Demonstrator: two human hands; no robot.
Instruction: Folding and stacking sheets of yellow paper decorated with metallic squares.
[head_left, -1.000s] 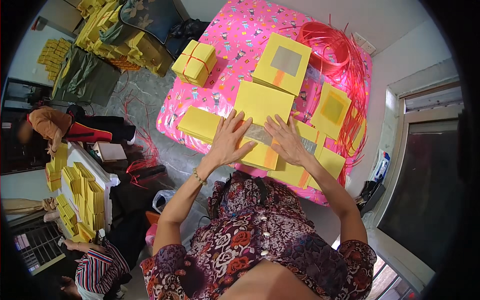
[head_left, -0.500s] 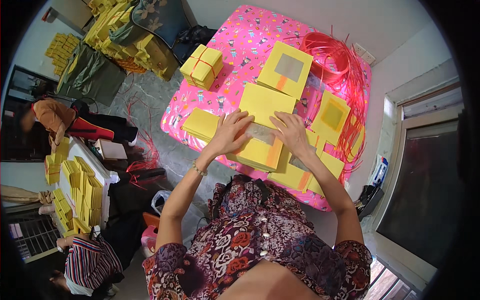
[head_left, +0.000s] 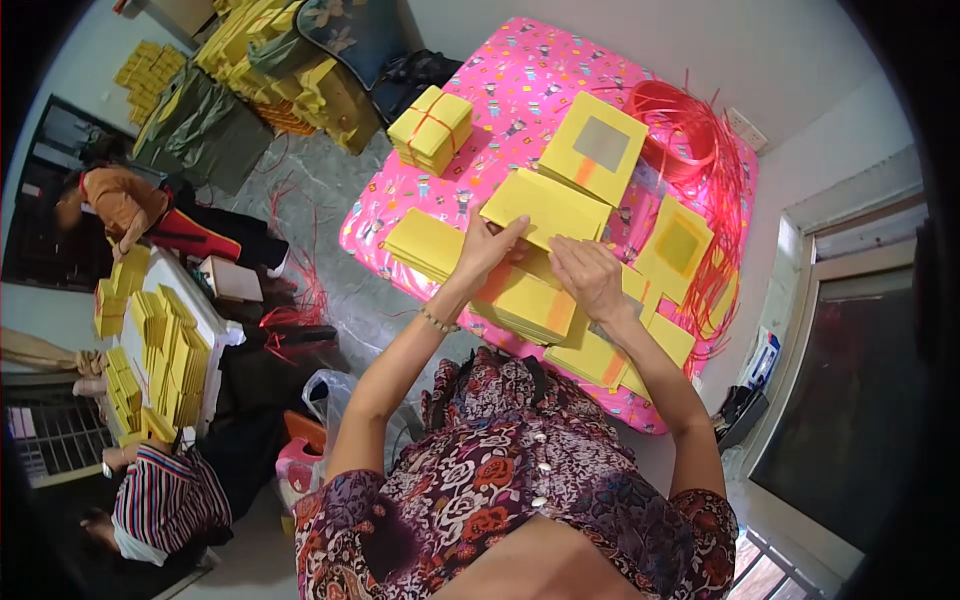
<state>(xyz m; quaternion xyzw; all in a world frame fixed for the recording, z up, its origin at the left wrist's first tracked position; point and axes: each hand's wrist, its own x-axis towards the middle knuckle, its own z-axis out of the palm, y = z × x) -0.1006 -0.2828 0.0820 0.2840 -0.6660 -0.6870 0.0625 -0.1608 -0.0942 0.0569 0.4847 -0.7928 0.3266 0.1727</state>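
The left hand (head_left: 487, 250) curls around the near-left edge of a yellow paper stack (head_left: 546, 208), fingers closed on it, lifting that edge off the pile below. The right hand (head_left: 588, 277) lies flat, fingers spread, on the lower yellow stack (head_left: 530, 305). Both stacks sit near the middle of the pink-covered bench (head_left: 520, 75), with a tied yellow bundle (head_left: 430, 128) farther left.

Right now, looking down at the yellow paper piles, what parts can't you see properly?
- Head view: the yellow stack under the left hand and right hand; the hands cover its middle.
- The pink cloth hides whatever holds it up.
- The red strings blur into one tangle; single strands are too small to tell.
- The two people at the left edge are bent by the lens and partly cut off.
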